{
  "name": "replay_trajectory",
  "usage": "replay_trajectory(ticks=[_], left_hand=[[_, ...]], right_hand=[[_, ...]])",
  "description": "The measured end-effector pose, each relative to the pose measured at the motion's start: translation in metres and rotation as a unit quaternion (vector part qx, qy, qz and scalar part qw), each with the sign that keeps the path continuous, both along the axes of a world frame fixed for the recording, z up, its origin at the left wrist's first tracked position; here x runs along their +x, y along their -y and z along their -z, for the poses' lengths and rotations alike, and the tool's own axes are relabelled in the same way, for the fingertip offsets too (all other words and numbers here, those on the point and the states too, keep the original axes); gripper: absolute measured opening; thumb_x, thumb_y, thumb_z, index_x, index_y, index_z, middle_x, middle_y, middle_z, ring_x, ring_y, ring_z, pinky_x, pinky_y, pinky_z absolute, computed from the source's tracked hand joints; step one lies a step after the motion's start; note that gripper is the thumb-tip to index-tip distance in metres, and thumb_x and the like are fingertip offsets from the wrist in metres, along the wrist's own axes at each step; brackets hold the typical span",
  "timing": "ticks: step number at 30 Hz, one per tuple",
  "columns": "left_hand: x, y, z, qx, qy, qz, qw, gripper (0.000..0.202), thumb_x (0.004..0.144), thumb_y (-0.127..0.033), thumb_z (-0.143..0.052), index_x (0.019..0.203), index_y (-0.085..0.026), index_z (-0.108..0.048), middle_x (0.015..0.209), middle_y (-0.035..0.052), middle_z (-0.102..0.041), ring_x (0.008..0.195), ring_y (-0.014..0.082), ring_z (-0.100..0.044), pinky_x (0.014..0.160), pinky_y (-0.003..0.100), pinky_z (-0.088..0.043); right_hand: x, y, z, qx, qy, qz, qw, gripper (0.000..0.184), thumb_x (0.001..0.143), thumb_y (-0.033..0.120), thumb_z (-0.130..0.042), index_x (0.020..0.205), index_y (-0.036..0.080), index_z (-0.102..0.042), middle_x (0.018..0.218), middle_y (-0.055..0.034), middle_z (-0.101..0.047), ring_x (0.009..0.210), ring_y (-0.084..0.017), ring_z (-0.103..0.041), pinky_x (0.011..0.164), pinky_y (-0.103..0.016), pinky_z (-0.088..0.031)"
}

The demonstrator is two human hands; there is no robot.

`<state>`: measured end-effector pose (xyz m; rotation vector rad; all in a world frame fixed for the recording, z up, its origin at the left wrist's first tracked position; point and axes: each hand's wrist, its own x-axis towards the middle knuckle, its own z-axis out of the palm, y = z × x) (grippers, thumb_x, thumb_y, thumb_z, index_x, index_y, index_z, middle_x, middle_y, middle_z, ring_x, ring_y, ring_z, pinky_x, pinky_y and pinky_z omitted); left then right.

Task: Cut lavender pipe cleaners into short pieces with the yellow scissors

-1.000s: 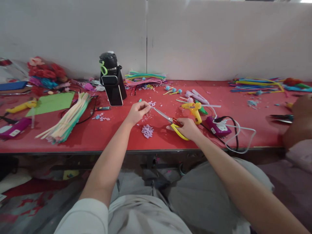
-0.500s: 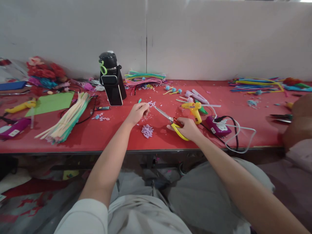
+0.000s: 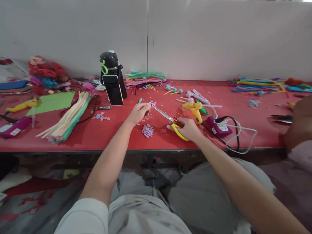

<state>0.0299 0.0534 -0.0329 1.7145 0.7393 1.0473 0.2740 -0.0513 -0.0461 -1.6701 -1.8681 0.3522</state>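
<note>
My right hand [image 3: 187,128] grips a pair of scissors [image 3: 166,115] by its yellow and red handles. The blades point left and slightly away from me, and their tips end a little right of my left hand [image 3: 140,113]. That hand is closed in a pinch above the table; what it holds is hidden. A small teal-green tip [image 3: 140,100] shows just beyond its knuckles, and I cannot tell whether it is held. Nearer to me lies a pile of short lilac pieces [image 3: 148,131]. More lilac bits [image 3: 152,103] are scattered behind the scissor tips.
A black bottle [image 3: 112,81] with a phone in front stands behind left. Cream and green pipe cleaners [image 3: 68,118] lie left. To the right are a yellow glue gun [image 3: 195,110] and a purple power block [image 3: 219,126] with cables. A person's arm [image 3: 299,120] rests far right.
Almost nothing differs. The whole view has shifted very slightly; both hands and the scissors keep their positions relative to each other.
</note>
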Motion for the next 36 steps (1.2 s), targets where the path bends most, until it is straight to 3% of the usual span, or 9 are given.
replay_trajectory(ticks=[14, 36], left_hand=[[0.002, 0.003, -0.004, -0.015, -0.006, -0.005, 1.0, 0.041, 0.09, -0.046, -0.057, 0.06, -0.019, -0.051, 0.052, -0.0012, -0.049, 0.048, 0.0103, -0.044, 0.05, 0.028, -0.034], [0.002, 0.009, -0.01, -0.011, -0.013, -0.01, 1.0, 0.038, 0.094, -0.034, -0.052, 0.061, -0.017, -0.049, 0.052, -0.0022, -0.048, 0.048, 0.0082, -0.045, 0.05, 0.025, -0.035]], right_hand=[[0.0, 0.0, 0.0, 0.0, 0.003, -0.006, 1.0, 0.063, 0.069, 0.077, -0.063, 0.057, 0.023, -0.032, 0.053, 0.0041, -0.036, 0.054, -0.01, -0.028, 0.052, -0.028, -0.022], [0.001, 0.0, 0.001, -0.003, 0.003, 0.009, 1.0, 0.066, 0.066, 0.079, -0.063, 0.056, 0.022, -0.031, 0.053, 0.005, -0.032, 0.054, -0.009, -0.028, 0.051, -0.027, -0.022]])
